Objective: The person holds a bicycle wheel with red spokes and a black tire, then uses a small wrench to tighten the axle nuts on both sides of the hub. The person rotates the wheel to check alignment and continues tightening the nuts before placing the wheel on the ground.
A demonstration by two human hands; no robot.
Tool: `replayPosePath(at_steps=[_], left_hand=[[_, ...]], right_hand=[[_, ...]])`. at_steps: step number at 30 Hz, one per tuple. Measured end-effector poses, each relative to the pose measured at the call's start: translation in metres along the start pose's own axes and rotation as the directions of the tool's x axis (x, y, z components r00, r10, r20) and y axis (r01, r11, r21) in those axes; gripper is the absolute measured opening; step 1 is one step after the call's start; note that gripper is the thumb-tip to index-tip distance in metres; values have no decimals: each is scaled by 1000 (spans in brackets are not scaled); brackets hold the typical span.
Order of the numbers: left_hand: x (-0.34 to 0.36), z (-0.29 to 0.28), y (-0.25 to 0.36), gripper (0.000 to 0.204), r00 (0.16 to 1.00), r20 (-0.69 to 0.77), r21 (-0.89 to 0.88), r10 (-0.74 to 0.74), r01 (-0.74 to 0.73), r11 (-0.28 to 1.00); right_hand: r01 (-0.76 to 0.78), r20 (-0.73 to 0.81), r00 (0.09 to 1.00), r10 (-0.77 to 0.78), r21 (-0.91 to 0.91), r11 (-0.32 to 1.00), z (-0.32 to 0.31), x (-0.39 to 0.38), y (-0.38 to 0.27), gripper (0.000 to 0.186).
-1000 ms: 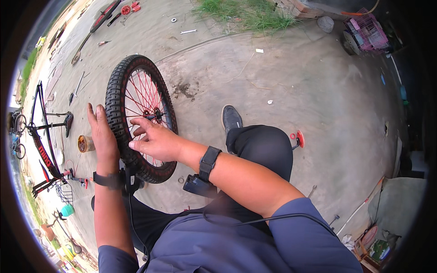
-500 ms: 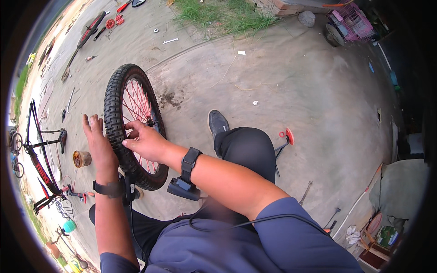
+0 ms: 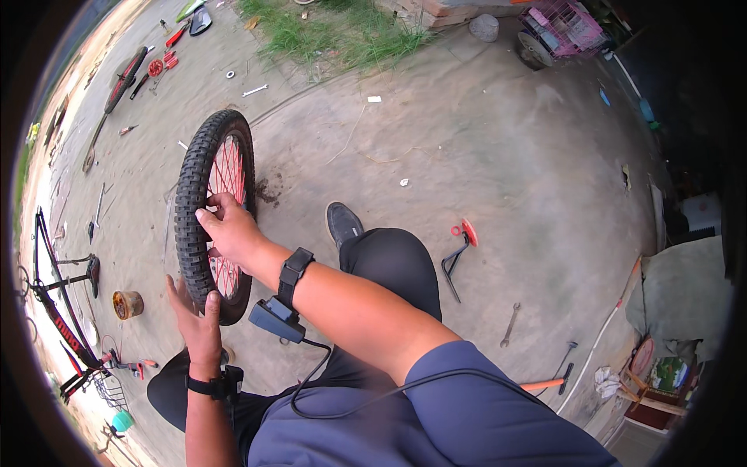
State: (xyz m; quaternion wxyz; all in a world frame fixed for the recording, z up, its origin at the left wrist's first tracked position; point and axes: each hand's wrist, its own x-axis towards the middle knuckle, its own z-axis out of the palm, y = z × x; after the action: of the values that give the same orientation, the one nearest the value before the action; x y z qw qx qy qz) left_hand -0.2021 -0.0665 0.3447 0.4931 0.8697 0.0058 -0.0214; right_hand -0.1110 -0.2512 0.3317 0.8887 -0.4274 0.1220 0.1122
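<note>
A bicycle wheel (image 3: 189, 179) with a knobby black tire and red spokes stands upright before me, slightly left of the middle. My right hand (image 3: 235, 233) grips its near side, thumb on the tread and fingers reaching round toward the rim and spokes. Down at the tire's lower end is my left hand (image 3: 196, 327), its fingers spread and the thumb apart, by the rubber. Whether that palm touches the tire I cannot tell. The wheel's hub is mostly hidden behind my right hand.
Left of the wheel are an open tub of brown stuff (image 3: 128, 304) and a black bicycle frame (image 3: 58, 311). A red-topped stand (image 3: 468, 232) and a wrench (image 3: 510, 324) lie to the right. Farther off are another wrench (image 3: 255, 90), grass (image 3: 327, 39) and a pink cage (image 3: 566, 29).
My left hand has slid from the tire's left side down to its lower end. My right hand stays on the wheel, which now shows more edge-on. The whole view has shifted.
</note>
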Motion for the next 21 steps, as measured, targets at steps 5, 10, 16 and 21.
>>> replayPosePath(at_steps=[5, 10, 16, 21], left_hand=[[13, 10, 6, 102, 998, -67, 156, -7, 17, 988], [40, -7, -16, 107, 991, -117, 216, 59, -33, 976], [108, -11, 5, 111, 990, -35, 281, 133, -118, 952], [192, -14, 59, 102, 980, 117, 353, 158, -190, 916]], right_hand=[[-42, -13, 999, 41, -94, 995, -1, -9, -1, 34], [154, -17, 984, -176, -407, 900, -4, -1, 0, 43], [311, 16, 939, -345, -473, 824, -11, -20, -44, 45], [261, 76, 965, -250, -314, 913, -16, -48, -95, 41]])
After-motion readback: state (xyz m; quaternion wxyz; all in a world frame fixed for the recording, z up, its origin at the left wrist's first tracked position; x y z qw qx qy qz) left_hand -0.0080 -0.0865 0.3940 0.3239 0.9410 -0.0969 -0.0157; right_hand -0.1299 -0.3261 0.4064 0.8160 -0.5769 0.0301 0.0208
